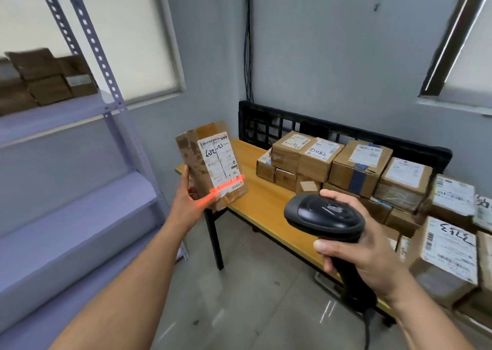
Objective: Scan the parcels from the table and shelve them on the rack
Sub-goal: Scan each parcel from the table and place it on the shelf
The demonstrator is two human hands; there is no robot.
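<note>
Your left hand (190, 200) grips the parcel (197, 163) by its lower left edge. The thumb lies up the side and the fingers go behind the box, which leaves the labelled face bare. Your right hand (364, 256) is wrapped tight round the scanner (323, 213) handle, its head aimed left and away at that face. I cannot tell whether a finger is on the trigger.

Largest in view is the rack (111, 88), filling the left side. A few brown boxes (45, 78) sit on its upper shelf, and the lower shelves in view look free, so the parcel's place is probably there, close to your left arm.

The table (255, 197) runs from the far middle to the near right, its left end bare. The waiting parcels (356, 163) are stacked along its far and right part, labels mostly up, which I judge is so each can be lifted and read quickly.

You hold the parcel in the air above the table's left end, between rack and stack, touching neither. It stands upright and tilts towards the scanner, so the beam meets it nearly square.

The white label (221, 160) faces you, with handwriting across its top. The red scan line (226, 185) crosses its lower part and spills left onto your fingers, so it may sit a little low. I judge that a small upward tilt of the scanner would centre it on the barcode.
</note>
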